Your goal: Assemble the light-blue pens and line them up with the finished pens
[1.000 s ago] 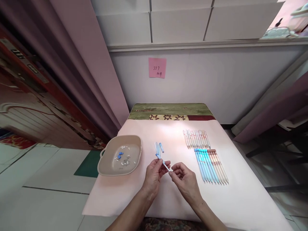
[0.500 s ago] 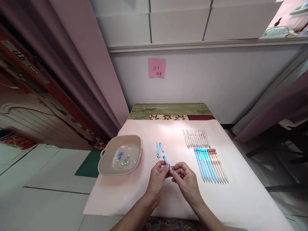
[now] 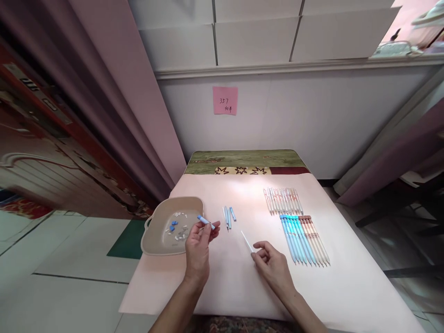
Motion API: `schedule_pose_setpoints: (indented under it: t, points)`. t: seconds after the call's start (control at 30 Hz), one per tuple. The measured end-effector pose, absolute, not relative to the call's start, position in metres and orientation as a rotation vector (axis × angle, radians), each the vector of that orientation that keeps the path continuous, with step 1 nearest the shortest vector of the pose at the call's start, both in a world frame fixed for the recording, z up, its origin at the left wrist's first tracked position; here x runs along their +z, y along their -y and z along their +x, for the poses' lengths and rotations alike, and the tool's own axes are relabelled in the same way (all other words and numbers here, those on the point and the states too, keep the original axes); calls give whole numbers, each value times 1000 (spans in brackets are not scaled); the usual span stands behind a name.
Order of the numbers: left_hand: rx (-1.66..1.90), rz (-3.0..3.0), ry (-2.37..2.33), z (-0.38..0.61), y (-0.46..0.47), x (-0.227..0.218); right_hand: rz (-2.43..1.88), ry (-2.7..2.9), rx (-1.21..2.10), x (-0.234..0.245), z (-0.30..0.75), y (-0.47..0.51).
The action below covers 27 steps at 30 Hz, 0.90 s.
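Note:
My left hand (image 3: 198,254) pinches a short blue pen barrel (image 3: 204,221) near the right rim of a beige plastic basin (image 3: 157,238). My right hand (image 3: 274,268) has a thin white pen refill (image 3: 246,240) between thumb and fingertips, its far end pointing up and left over the table. Beyond the hands, a few loose pen parts (image 3: 227,218) lie side by side, with a shorter blue barrel piece (image 3: 232,213) just to their right. Inside the basin are blue bits (image 3: 172,228) and small white and greyish pieces (image 3: 179,214).
On the right, a row of blue pens (image 3: 294,240) adjoins brown-topped pens (image 3: 314,240). Behind them lies a row of clear-topped pens (image 3: 283,201). The pale pink cloth (image 3: 243,286) covers most of the table; a pink note (image 3: 225,100) is stuck to the wall.
Both hands were together on the blue barrel with the refill sticking out. Now they are apart: the barrel has gone left toward the basin, and the refill is out in my right hand.

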<state>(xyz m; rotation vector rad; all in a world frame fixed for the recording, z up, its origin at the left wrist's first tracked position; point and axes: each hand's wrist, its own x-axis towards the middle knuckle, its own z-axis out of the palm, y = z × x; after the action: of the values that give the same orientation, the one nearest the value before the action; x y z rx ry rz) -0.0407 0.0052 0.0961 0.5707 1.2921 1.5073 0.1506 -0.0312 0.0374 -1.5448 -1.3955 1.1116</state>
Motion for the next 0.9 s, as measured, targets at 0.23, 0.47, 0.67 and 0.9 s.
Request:
schedule_pose_setpoints:
  t: [0.23,0.47,0.67,0.9]
  points:
    - [1125,640,-1242,-23,24,79,-1616,1519,814,38,137,4]
    - [1026,1086,-1265,-28,40,84,-1178,1016,1748,59,111,19]
    - [1030,1273,-1381,-52,40,98,-1076,537,1939,56,90,17]
    - [1016,1598,-1920,-171,-22,115,-971,189,1981,59,76,17]
